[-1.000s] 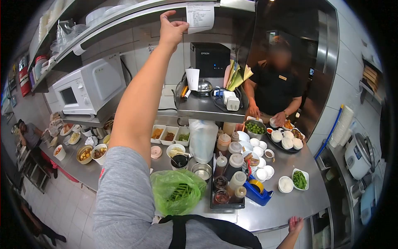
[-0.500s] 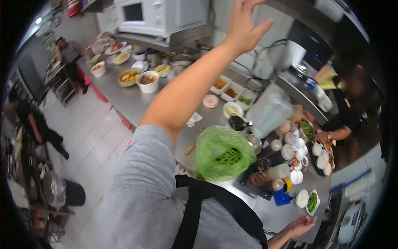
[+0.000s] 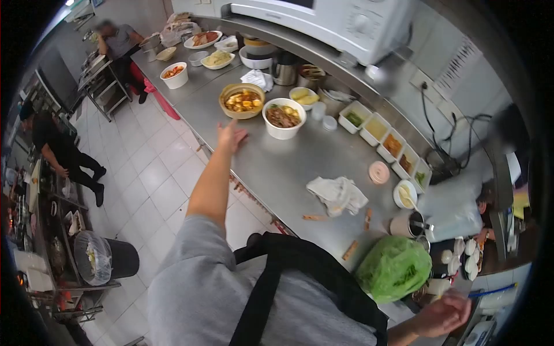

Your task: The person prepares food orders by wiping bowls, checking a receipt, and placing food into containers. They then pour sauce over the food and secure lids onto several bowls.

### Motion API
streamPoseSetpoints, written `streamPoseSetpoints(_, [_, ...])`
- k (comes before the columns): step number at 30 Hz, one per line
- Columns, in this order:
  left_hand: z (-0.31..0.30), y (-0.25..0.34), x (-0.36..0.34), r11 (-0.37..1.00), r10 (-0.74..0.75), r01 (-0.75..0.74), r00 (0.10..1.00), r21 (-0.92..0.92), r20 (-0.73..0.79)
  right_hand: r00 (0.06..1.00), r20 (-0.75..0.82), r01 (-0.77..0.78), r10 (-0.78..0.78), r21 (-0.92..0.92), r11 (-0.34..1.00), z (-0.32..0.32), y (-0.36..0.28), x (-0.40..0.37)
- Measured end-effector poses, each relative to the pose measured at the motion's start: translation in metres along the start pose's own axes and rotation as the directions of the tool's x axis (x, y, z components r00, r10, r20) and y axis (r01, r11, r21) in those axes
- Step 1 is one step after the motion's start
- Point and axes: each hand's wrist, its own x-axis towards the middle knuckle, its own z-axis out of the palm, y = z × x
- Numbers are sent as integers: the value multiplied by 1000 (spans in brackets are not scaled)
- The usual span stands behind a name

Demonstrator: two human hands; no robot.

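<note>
My left hand (image 3: 232, 138) reaches over the counter edge with its fingers apart and nothing held. Just beyond its fingertips stands a tan bowl of tofu stew (image 3: 242, 102). To the right of that bowl is a white bowl of meat and egg (image 3: 284, 119), apart from my hand. My right hand (image 3: 444, 314) is at the lower right, blurred, with loosely bent fingers and nothing visible in it. Nearest to it is a green plastic bag (image 3: 395, 268) with green vegetables inside.
A crumpled white cloth (image 3: 337, 195) lies on the steel counter (image 3: 277, 167). Several ingredient tubs (image 3: 392, 145) line the back, below a microwave (image 3: 329, 26). A bin (image 3: 107, 258) stands on the tiled floor. Two people (image 3: 66, 150) are at left; another's arm shows at right.
My left hand has swung down from high over the counter to beside the tofu stew. My view has turned left. The white cloth now shows fully.
</note>
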Motion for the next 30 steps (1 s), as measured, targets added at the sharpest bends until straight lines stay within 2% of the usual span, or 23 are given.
streamPoseSetpoints(1, [7,0,13,998,-15,17,1000,-66,24,974,183,-130,133,-27,991,21,3,-10])
streamPoseSetpoints(2, [16,0,25,991,-30,37,998,-129,53,942,255,-168,219,-207,964,65,-1,-23])
streamPoseSetpoints(3, [22,-1,33,992,24,-19,999,-124,36,790,358,-466,498,-178,867,99,-3,-32])
streamPoseSetpoints(4, [30,-3,40,990,77,-74,997,-118,23,566,483,-578,668,-346,739,136,3,-38])
streamPoseSetpoints(5, [35,-4,47,985,132,-130,991,-114,11,460,613,-478,643,-439,761,157,33,-59])
streamPoseSetpoints(6, [37,-8,56,985,145,-148,989,-87,-43,415,681,-314,604,-516,797,175,59,-78])
streamPoseSetpoints(8, [36,2,55,989,120,-127,988,-73,-97,600,586,-91,545,-626,774,197,115,-138])
streamPoseSetpoints(9, [37,0,51,992,101,-109,988,-64,-119,613,537,-87,579,-683,725,205,138,-160])
streamPoseSetpoints(10, [24,-1,53,990,112,-112,994,-90,0,625,476,-86,618,-745,661,207,155,-174])
streamPoseSetpoints(11, [6,5,58,987,123,-108,984,-120,126,607,457,-90,651,-774,627,206,168,-179])
streamPoseSetpoints(13, [-33,19,64,997,31,-13,972,-78,234,567,428,-88,704,-819,567,202,189,-176])
streamPoseSetpoints(14, [-44,34,47,1000,14,-14,980,-2,197,484,367,-239,794,-818,524,198,195,-166])
streamPoseSetpoints(16, [-61,72,-6,989,-14,-9,987,144,159,274,275,-512,921,-769,382,185,206,-141])
streamPoseSetpoints(17, [-71,85,-26,977,-28,-7,987,214,160,344,327,-709,880,-525,472,171,220,-133])
streamPoseSetpoints(18, [-86,93,-40,965,-41,-9,983,264,181,424,347,-828,836,-225,513,160,229,-128])
streamPoseSetpoints(19, [-97,98,-53,950,-56,-11,977,313,204,391,326,-901,861,-53,430,163,218,-105])
streamPoseSetpoints(20, [-99,101,-70,933,-98,11,970,361,223,356,310,-934,882,124,334,171,194,-65])
streamPoseSetpoints(21, [-101,103,-87,913,-141,33,961,407,239,367,243,-920,898,238,311,182,172,-37])
streamPoseSetpoints(22, [-102,102,-98,890,-186,55,950,452,250,389,269,-895,881,338,292,182,165,-18])
streamPoseSetpoints(24, [-96,84,-116,872,-240,99,940,479,243,511,461,-841,726,444,310,185,144,9])
streamPoseSetpoints(27, [-76,45,-136,846,-366,187,885,500,289,571,470,-802,673,493,336,189,136,16])
streamPoseSetpoints(28, [-71,27,-132,835,-420,222,849,503,322,567,402,-800,719,478,363,192,138,13])
streamPoseSetpoints(30, [-56,-1,-124,803,-507,246,760,543,406,580,366,-806,728,390,445,188,159,-2])
